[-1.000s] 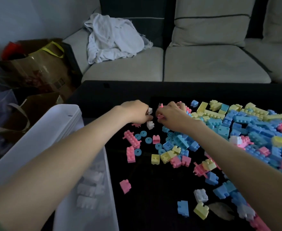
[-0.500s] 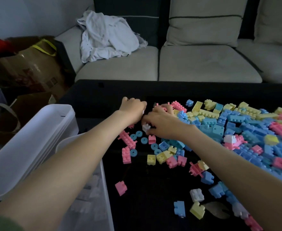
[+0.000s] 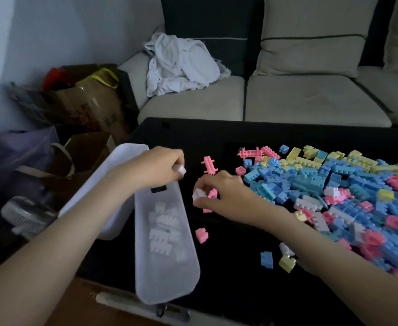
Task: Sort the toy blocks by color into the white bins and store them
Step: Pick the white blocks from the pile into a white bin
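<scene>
The left hand (image 3: 157,167) and right hand (image 3: 228,196) each pinched a small white plastic block (image 3: 182,170). The next step likely required releasing both into the translucent white bin (image 3: 165,283).

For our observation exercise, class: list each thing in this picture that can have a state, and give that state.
left hand: pinches a small white block
right hand: holds a second white block
white bin: open, partly filled with white blocks
block pile: unsorted, mixed colours, on the black table
cloth: crumpled on the sofa
</scene>
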